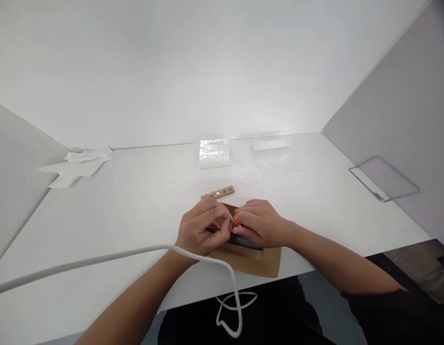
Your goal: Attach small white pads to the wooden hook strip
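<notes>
Both hands meet over a brown sheet (267, 268) near the table's front edge. My right hand (261, 223) is closed around a small orange piece (237, 219) with a shiny metal part; its exact kind is not clear. Against the metal part, my left hand (205, 225) makes a pinch, and whatever lies between its fingertips is too small to name. A dark, glossy strip (247, 241) lies under the hands on the sheet, partly covered by them. Just beyond, a narrow wooden strip (217, 193) carries several small metal studs and a white dot.
Toward the back wall lie a plastic-wrapped packet (214, 153), a sheet of small white dots (239, 173) and a clear plastic box (271, 143). White tissues (81, 165) sit at the left. A thin-edged clear panel (385, 179) is at the right. A white cable (99, 260) crosses my left forearm.
</notes>
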Demonstrator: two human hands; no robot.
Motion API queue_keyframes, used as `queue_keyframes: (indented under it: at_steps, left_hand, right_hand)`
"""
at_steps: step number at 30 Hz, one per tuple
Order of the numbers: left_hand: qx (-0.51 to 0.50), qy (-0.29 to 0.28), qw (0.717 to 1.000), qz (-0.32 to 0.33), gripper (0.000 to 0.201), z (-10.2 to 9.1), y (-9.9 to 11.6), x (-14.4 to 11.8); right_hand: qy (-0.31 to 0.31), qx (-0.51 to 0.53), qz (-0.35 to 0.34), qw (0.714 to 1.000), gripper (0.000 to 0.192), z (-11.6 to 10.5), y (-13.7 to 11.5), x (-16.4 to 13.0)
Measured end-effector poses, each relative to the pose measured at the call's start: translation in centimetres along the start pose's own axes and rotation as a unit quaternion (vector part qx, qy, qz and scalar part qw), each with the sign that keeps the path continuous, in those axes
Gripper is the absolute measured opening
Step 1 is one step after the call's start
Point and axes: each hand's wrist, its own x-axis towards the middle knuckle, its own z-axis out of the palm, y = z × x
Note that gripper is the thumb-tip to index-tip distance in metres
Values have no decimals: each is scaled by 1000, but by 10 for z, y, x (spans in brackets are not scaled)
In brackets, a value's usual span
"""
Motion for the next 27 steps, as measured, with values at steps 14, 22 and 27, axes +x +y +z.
queue_keyframes:
  at_steps: [14, 22, 27]
  left_hand:
    - [-47, 10, 998, -50, 19, 1, 3, -4]
    - [24, 7, 999, 27, 17, 0, 0, 0]
    - [34, -17, 998, 43, 19, -3, 0, 5]
  right_hand:
    - [15, -6, 1, 1000, 41, -2, 2, 0]
    - [18, -136, -51, 989, 40, -9, -3, 3]
    - [6, -161, -58, 985, 37, -12, -4, 3]
